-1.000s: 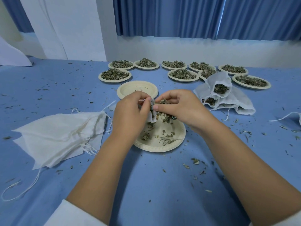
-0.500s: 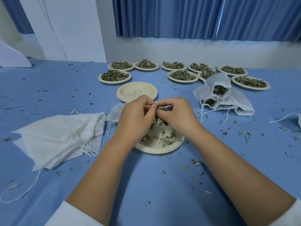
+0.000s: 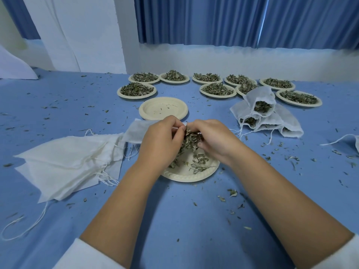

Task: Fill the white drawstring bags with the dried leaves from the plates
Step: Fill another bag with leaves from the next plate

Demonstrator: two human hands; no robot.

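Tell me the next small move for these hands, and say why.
Probably push the clump of leaves into the white bag. The left hand pinches the bag's mouth, the right hand holds the clump at that opening above the near plate, where more loose leaves lie.

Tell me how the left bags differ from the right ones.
The left pile of bags lies flat, showing no leaves; the right heap of bags bulges, dried leaves showing at two open mouths. The left pile spreads wide and low; the right heap is stacked higher. Both are white drawstring cloth.
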